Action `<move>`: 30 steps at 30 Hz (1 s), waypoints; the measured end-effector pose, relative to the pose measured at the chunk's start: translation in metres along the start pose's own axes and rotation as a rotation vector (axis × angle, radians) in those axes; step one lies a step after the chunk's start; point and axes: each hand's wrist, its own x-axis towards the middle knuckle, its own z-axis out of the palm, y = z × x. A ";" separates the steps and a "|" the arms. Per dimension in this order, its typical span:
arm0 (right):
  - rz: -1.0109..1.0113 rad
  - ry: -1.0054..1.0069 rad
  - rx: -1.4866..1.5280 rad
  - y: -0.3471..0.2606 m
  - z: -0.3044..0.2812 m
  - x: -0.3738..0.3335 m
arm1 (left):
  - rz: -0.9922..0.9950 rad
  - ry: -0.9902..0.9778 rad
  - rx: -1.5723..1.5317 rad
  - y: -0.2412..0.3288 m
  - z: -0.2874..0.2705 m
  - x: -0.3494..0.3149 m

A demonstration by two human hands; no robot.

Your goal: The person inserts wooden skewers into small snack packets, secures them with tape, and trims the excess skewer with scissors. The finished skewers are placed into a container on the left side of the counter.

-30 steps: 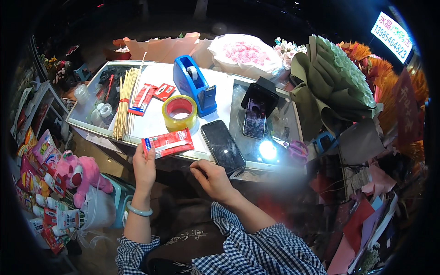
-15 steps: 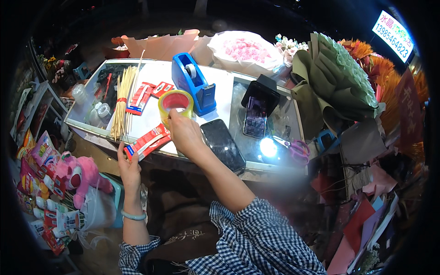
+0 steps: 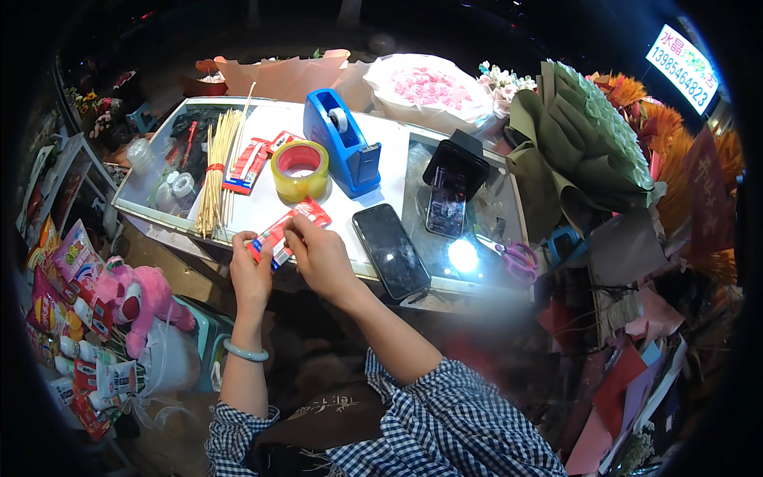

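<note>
A small red packet (image 3: 315, 211) with white and blue parts lies slantwise between my hands at the table's near edge. My left hand (image 3: 253, 274) grips its lower left end. The fingers of my right hand (image 3: 322, 254) are pinched together on its middle; whether anything small is between them is hidden. Just beyond stands a wide roll of clear yellowish tape (image 3: 300, 189), apart from both hands. A second red packet (image 3: 249, 163) lies farther left, beside a bundle of thin wooden sticks (image 3: 213, 179). Right of my right hand lies a black phone (image 3: 391, 250).
A blue tape dispenser (image 3: 342, 147) stands behind the roll. A second phone (image 3: 446, 208) leans on a dark stand at the right, near purple scissors (image 3: 520, 262). Wrapped bouquets (image 3: 425, 87) line the far edge. A pink plush toy (image 3: 147, 298) and snack packs (image 3: 75, 254) are at the left.
My right hand has left the tape roll and come down to the red packet. My left hand has moved right and up with the packet, and now grips its end more closely.
</note>
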 end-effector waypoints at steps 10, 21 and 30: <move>-0.106 -0.048 0.070 0.000 -0.004 -0.042 | -0.060 -0.049 0.364 0.039 -0.025 -0.015; 0.029 -0.100 0.257 -0.013 -0.023 -0.066 | -0.307 -0.336 -0.739 0.046 -0.027 -0.069; -0.054 -0.057 0.163 -0.021 -0.028 -0.061 | 0.452 -0.152 0.298 0.076 -0.030 -0.077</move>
